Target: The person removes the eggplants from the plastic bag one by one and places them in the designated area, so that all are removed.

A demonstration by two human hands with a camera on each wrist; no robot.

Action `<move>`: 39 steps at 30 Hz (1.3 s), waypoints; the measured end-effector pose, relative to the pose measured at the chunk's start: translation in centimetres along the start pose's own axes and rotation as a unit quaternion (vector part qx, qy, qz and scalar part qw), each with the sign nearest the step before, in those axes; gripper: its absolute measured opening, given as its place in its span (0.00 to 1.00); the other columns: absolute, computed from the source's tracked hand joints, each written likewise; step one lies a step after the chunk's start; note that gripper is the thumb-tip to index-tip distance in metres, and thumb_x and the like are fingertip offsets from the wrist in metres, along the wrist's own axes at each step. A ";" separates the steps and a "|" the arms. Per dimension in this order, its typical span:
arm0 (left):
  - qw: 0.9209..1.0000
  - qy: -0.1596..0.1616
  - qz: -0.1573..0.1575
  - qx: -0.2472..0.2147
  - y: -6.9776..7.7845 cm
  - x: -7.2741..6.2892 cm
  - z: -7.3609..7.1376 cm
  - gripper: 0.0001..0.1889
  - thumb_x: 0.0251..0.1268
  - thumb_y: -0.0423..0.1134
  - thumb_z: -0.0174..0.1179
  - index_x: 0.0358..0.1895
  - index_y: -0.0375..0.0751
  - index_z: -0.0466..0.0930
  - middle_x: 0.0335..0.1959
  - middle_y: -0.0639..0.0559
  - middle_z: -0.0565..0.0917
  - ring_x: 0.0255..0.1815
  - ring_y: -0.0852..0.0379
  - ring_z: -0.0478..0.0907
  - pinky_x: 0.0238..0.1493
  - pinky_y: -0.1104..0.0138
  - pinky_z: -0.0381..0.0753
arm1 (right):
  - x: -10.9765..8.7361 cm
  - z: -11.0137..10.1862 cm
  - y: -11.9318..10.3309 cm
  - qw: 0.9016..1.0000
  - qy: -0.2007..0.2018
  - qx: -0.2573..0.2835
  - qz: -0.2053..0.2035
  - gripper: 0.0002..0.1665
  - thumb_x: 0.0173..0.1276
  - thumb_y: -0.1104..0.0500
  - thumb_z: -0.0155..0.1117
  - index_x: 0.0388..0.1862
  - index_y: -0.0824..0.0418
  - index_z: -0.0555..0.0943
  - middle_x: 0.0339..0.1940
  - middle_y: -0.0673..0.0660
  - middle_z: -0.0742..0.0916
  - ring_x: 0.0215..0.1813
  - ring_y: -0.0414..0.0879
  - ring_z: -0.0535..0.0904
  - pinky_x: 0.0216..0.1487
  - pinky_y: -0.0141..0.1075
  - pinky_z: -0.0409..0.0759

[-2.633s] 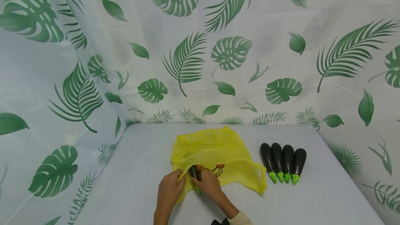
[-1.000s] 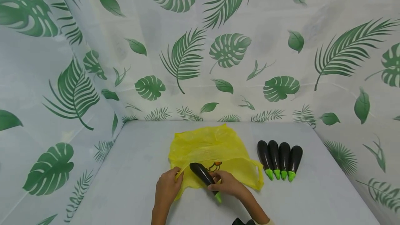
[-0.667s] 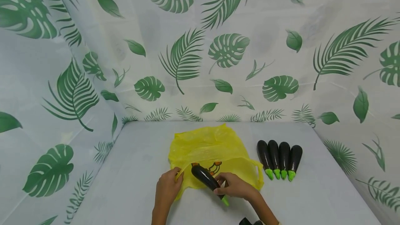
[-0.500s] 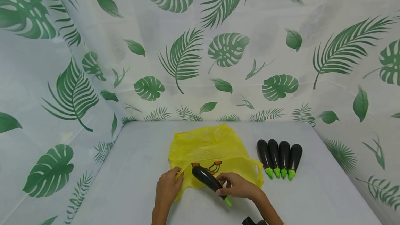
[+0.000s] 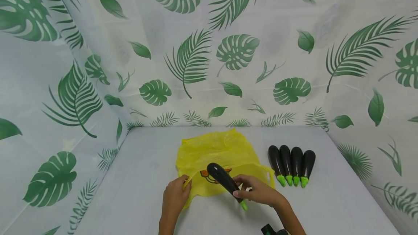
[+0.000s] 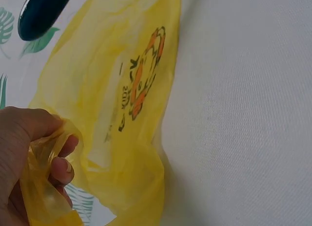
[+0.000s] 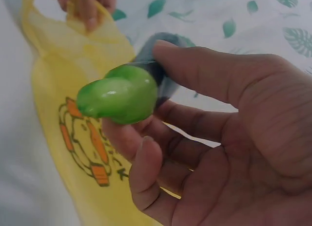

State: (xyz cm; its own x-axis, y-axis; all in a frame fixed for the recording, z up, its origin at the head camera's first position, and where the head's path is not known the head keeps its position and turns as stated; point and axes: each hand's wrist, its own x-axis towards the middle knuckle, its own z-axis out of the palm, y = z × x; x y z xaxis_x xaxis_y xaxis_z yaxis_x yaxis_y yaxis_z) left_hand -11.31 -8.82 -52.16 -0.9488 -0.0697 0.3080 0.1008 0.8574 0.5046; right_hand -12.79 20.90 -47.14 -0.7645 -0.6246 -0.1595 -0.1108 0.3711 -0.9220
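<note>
Between the thumb and fingers of my right hand (image 5: 258, 190) is a dark eggplant (image 5: 223, 178), pinched near its green stem (image 7: 117, 94). It is held tilted above the front of a yellow plastic bag (image 5: 215, 148), its round end pointing away and to the left. My left hand (image 5: 176, 193) pinches the bag's left handle (image 6: 48, 172). An orange and black printed picture (image 6: 146, 75) shows on the bag. In the left wrist view the eggplant's round end appears at the top left. The bag lies rather flat, with its opening towards me.
Several more eggplants (image 5: 290, 164) lie side by side to the right of the bag, green stems towards me. A leaf-patterned cloth (image 5: 241, 64) rises behind the white table (image 5: 147, 162) and at both sides.
My right hand has drawn the eggplant from the bag's opening, then moved right and lifted it over the bag's front. The left hand stays on the handle.
</note>
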 end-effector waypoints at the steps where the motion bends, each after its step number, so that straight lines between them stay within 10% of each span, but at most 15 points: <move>1: 1.000 0.001 0.000 -0.002 0.0 0.0 0.0 0.06 0.59 0.40 0.68 0.36 0.43 0.86 0.31 0.52 0.88 0.27 0.61 0.82 0.29 0.66 0.79 | -0.1 -0.2 0.0 1.000 0.008 0.003 0.003 0.28 0.70 0.53 0.63 0.63 0.66 0.73 0.52 0.63 0.82 0.39 0.46 0.79 0.33 0.39 0.80; 12: 1.000 0.004 0.005 -0.002 -0.1 -0.1 0.0 0.05 0.59 0.40 0.68 0.36 0.43 0.86 0.30 0.52 0.88 0.25 0.63 0.80 0.27 0.67 0.78 | -1.3 -2.0 0.4 0.983 0.173 0.010 0.054 0.32 0.69 0.50 0.64 0.65 0.65 0.71 0.49 0.62 0.82 0.44 0.49 0.80 0.35 0.42 0.81; 24: 1.000 -0.001 -0.005 -0.009 -0.2 -0.1 -0.1 0.05 0.59 0.39 0.68 0.36 0.44 0.86 0.32 0.53 0.88 0.27 0.62 0.81 0.27 0.67 0.78 | -3.7 -4.4 1.8 0.927 0.346 0.008 0.145 0.42 0.70 0.41 0.60 0.72 0.64 0.63 0.62 0.65 0.76 0.43 0.35 0.76 0.39 0.30 0.80; 30: 1.000 0.002 0.000 -0.008 -0.3 0.0 -0.2 0.05 0.60 0.40 0.67 0.36 0.44 0.86 0.31 0.52 0.88 0.27 0.60 0.82 0.26 0.67 0.77 | -4.6 -5.7 3.4 0.900 0.401 0.017 0.171 0.47 0.68 0.35 0.58 0.74 0.64 0.61 0.66 0.68 0.74 0.53 0.48 0.77 0.41 0.32 0.80; 39: 1.000 0.003 0.005 -0.014 -0.3 -0.2 -0.3 0.05 0.60 0.40 0.67 0.36 0.44 0.86 0.30 0.53 0.88 0.26 0.60 0.82 0.25 0.67 0.76 | -7.1 -8.0 6.7 0.834 0.523 0.031 0.174 0.45 0.69 0.38 0.58 0.72 0.69 0.63 0.58 0.67 0.78 0.35 0.26 0.71 0.32 0.27 0.79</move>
State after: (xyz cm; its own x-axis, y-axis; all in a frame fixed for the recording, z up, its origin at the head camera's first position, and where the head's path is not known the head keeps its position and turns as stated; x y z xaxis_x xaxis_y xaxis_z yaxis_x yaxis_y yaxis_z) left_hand -11.06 -9.24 -52.10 -0.9457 -0.0646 0.3187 0.1187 0.8438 0.5233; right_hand -13.16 33.32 -49.31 -0.8825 0.4671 -0.0549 0.2408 0.3485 -0.9058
